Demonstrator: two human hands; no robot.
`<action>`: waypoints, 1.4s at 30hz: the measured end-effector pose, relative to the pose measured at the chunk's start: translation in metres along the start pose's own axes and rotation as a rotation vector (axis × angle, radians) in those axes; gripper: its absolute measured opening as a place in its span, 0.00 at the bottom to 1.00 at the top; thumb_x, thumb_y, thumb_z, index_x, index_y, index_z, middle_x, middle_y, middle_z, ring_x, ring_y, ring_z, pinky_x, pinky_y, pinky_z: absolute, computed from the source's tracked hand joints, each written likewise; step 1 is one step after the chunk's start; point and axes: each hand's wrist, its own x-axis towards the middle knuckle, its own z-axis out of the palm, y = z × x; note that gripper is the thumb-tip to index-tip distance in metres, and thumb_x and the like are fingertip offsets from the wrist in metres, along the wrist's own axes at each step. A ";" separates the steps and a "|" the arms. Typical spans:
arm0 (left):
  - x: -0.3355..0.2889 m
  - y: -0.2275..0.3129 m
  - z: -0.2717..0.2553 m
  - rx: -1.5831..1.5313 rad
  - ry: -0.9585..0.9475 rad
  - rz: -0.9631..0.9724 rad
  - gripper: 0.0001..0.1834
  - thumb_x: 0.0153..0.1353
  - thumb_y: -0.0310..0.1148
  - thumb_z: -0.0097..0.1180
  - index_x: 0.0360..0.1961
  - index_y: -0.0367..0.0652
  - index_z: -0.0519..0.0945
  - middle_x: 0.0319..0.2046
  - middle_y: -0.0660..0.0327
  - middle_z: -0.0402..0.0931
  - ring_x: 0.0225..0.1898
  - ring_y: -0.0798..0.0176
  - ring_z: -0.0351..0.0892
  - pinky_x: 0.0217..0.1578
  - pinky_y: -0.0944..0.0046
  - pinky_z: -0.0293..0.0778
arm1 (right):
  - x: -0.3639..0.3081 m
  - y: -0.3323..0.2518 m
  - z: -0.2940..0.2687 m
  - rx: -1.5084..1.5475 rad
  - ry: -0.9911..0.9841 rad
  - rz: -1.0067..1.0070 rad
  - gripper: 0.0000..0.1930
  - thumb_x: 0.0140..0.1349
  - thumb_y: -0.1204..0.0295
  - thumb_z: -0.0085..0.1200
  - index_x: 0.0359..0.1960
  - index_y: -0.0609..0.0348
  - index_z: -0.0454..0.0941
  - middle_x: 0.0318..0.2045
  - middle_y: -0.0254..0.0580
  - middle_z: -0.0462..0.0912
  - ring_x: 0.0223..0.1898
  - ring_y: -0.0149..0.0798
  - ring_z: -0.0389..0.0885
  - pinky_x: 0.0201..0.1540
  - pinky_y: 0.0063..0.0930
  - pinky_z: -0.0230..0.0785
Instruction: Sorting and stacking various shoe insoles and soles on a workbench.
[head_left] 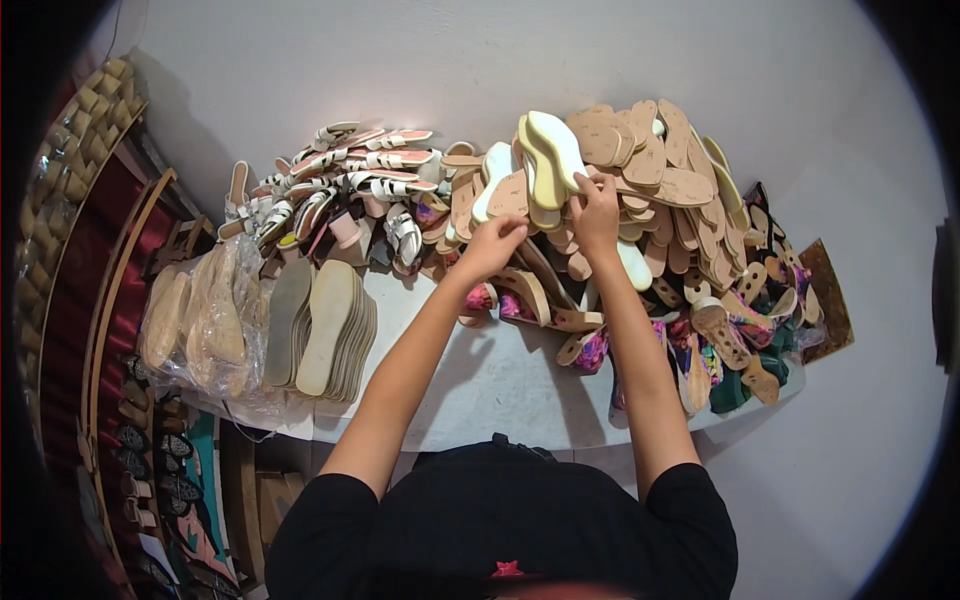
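On the heap at the back of the table, my right hand [597, 212] has its fingers closed on the lower end of a pale mint insole [556, 143]. A yellowish insole [541, 165] lies against that one, just to its left. My left hand [492, 246] is closed in a pinch below a tan insole [508, 194]; whatever is between its fingertips, if anything, is hidden. Another pale insole [492, 180] leans left of the tan one. Many tan insoles [645, 160] are piled to the right of my hands.
White strappy sandals [390, 160] are stacked at the back left. Grey and beige soles [330, 325] stand in rows beside plastic-wrapped soles [215, 315]. Floral-strapped sandals [740, 320] crowd the table's right end. Racks of shoes [130, 440] stand at far left; a wall rises behind.
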 end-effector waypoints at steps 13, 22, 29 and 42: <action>0.101 -0.006 0.002 -0.254 -0.056 -0.242 0.17 0.61 0.41 0.46 0.40 0.38 0.75 0.26 0.67 0.72 0.24 0.74 0.67 0.25 0.73 0.66 | -0.003 -0.014 0.028 -0.072 -0.188 0.091 0.29 0.40 0.60 0.62 0.45 0.60 0.70 0.41 0.52 0.67 0.45 0.53 0.64 0.47 0.45 0.60; 0.103 0.005 0.014 -0.446 0.040 -0.274 0.13 0.59 0.38 0.47 0.29 0.39 0.75 0.18 0.67 0.69 0.11 0.75 0.59 0.11 0.75 0.55 | 0.027 -0.025 0.044 -0.367 -0.431 0.400 0.33 0.45 0.64 0.61 0.48 0.66 0.56 0.42 0.64 0.66 0.43 0.59 0.70 0.41 0.40 0.71; 0.096 -0.017 0.008 -0.368 0.058 -0.265 0.15 0.60 0.40 0.45 0.40 0.42 0.76 0.33 0.69 0.73 0.30 0.75 0.69 0.25 0.77 0.62 | 0.017 -0.027 0.034 -0.291 -0.319 0.344 0.32 0.48 0.69 0.58 0.51 0.67 0.54 0.39 0.65 0.68 0.41 0.60 0.72 0.39 0.41 0.70; 0.036 0.007 0.005 -0.835 0.055 -0.019 0.17 0.58 0.32 0.52 0.44 0.32 0.69 0.35 0.60 0.74 0.31 0.70 0.74 0.30 0.73 0.70 | -0.055 -0.079 -0.003 0.228 0.021 0.322 0.30 0.51 0.72 0.53 0.54 0.68 0.53 0.45 0.69 0.68 0.47 0.59 0.70 0.49 0.40 0.61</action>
